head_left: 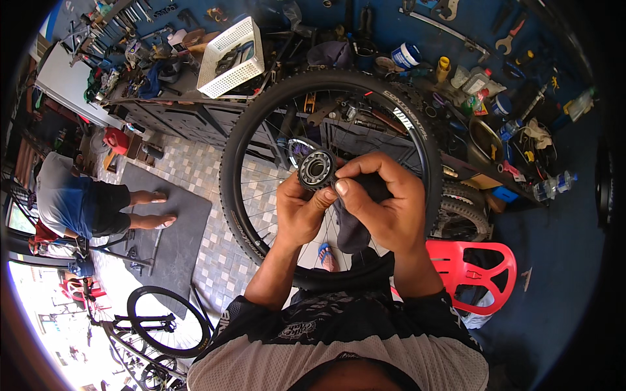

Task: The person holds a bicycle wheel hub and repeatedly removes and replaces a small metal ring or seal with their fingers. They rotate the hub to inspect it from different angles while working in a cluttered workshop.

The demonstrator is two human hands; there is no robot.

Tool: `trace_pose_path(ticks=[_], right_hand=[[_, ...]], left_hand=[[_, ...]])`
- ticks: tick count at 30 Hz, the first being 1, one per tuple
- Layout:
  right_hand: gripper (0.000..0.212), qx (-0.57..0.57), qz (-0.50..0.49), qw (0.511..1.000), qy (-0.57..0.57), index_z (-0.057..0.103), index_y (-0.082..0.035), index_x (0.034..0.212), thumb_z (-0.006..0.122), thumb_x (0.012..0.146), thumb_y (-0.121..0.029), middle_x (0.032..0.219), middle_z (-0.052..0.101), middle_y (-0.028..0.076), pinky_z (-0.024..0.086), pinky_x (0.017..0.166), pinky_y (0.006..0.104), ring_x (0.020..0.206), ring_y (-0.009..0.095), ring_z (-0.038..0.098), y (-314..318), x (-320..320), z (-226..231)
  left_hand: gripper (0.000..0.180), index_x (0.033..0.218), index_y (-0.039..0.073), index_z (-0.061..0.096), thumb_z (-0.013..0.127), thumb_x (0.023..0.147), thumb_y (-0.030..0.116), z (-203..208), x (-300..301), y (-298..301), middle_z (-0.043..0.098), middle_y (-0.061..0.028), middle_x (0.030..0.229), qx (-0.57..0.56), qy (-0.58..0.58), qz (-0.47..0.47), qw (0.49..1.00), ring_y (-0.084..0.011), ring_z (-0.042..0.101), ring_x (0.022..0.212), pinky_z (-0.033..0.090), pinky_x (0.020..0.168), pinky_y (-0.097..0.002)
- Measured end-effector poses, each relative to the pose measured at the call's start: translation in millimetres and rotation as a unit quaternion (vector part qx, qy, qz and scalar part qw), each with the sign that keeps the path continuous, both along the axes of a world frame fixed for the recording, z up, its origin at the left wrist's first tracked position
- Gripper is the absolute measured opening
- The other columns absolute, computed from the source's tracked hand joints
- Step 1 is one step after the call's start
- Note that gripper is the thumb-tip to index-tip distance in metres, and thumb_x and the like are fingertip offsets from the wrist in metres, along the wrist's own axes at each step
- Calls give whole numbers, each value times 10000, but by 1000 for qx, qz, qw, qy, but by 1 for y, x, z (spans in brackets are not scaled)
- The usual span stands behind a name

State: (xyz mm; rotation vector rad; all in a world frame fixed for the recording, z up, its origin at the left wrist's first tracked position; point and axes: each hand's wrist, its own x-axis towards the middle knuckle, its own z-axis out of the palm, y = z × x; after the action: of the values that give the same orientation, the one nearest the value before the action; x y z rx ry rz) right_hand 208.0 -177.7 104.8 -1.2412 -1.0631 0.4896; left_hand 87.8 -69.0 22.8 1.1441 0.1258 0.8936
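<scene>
My left hand (300, 210) is closed around a round bearing-like part (317, 168) with a dark outer rim, a silver ring and a hole in the middle. Its open face points up toward me. My right hand (385, 205) pinches at the part's right edge with thumb and forefinger; whether something small sits between those fingertips is hidden. Dark grey cloth (353, 229) shows below and behind my right hand, and I cannot tell if the hand holds it. Behind both hands stands a bicycle wheel (251, 228) with a black knobby tyre and thin spokes.
A cluttered workbench (186, 98) runs behind the wheel, bearing a white perforated basket (207, 65), tubs and bottles. Tools hang on the blue wall. A red plastic chair (499, 277) stands at right. At left, another person (85, 195) bends over near a bicycle (140, 319).
</scene>
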Motion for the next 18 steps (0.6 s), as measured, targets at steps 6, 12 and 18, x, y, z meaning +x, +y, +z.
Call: trace_pose_path(ticks=[6,12,18], right_hand=[[156,-53,98,979,172,657,-22,951,793,882,-59,920,680,9,494,768,234,846,65,616,-1,13,1],[155,-88,141,969,185,643,-14,955,776,877,-31,892,675,-5,495,718,215,810,44,609,1,25,3],[144,-64,136,973,175,639,-15,937,761,861,-17,878,663,-11,491,712,219,807,39,598,4,20,-4]], left_hand=[[411,1218,-40,669,830,903,170,18,-10,1,718,-88,1116,104,82,40,990,-171,671,1048,541,926,-328],[398,1131,-34,698,873,851,188,20,-12,13,701,-95,1054,213,99,56,970,-193,676,963,536,842,-327],[408,1144,-33,700,876,847,184,18,-10,11,704,-102,1081,186,77,55,978,-191,676,962,537,833,-321]])
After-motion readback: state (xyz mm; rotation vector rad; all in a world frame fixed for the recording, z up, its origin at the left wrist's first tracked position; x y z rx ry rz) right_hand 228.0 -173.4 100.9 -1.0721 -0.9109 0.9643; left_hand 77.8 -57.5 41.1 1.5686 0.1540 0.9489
